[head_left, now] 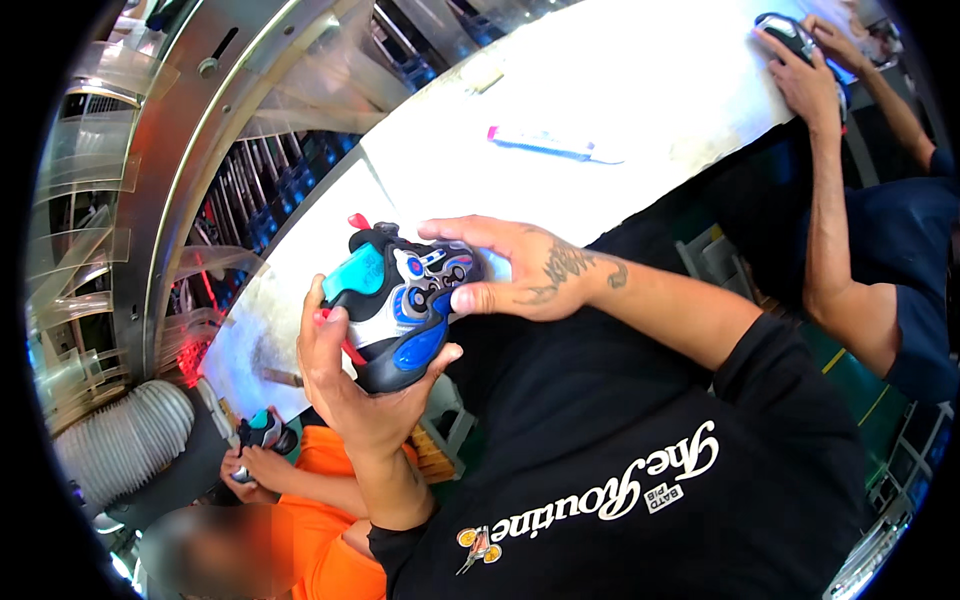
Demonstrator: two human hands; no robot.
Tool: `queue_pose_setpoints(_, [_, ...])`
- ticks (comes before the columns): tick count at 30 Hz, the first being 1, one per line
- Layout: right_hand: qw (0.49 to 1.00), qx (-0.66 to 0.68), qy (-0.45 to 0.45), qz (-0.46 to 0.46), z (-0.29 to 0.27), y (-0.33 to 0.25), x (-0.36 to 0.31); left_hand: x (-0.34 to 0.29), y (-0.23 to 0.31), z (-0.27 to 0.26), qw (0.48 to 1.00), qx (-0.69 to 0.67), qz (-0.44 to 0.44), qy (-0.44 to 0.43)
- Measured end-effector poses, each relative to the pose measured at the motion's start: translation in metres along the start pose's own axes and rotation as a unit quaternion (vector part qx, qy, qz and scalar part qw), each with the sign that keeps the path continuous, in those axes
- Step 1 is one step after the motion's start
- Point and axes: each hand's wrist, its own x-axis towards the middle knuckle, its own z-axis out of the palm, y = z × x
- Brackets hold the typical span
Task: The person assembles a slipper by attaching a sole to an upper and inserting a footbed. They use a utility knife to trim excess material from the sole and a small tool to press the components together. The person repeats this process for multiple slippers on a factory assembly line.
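Note:
I hold a child's sneaker (405,290) in black, silver and blue, with a turquoise strap and red tabs, in front of my chest above the edge of the white worktable (430,150). My left hand (365,405) cups the shoe's lower end, fingers along the turquoise side and thumb near the glossy blue patch. From the other side my right hand (535,270) grips the upper end, its thumb on the blue and silver trim and its fingers over the black edge. The shoe's inside is hidden from view.
A slim pink-and-white marker (545,146) lies on the table. Clear plastic strips (310,85) hang along a metal frame (160,200) beyond it. A ribbed grey hose (130,430) stands at lower left. Co-workers hold similar shoes (265,432) at lower left and upper right.

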Motion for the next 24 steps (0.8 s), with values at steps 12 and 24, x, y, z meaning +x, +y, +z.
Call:
queue_pose_setpoints(12, [0.843, -0.492, 0.215, -0.033, -0.068, 0.018, 0.007, 0.012, -0.038, 0.078, 0.997, -0.077, 0.000, 0.025])
queue_pose_setpoints(24, [0.973, 0.184, 0.138, 0.015, -0.037, -0.038, 0.059, 0.002, -0.053, 0.067, 0.984, 0.142, -0.100, -0.051])
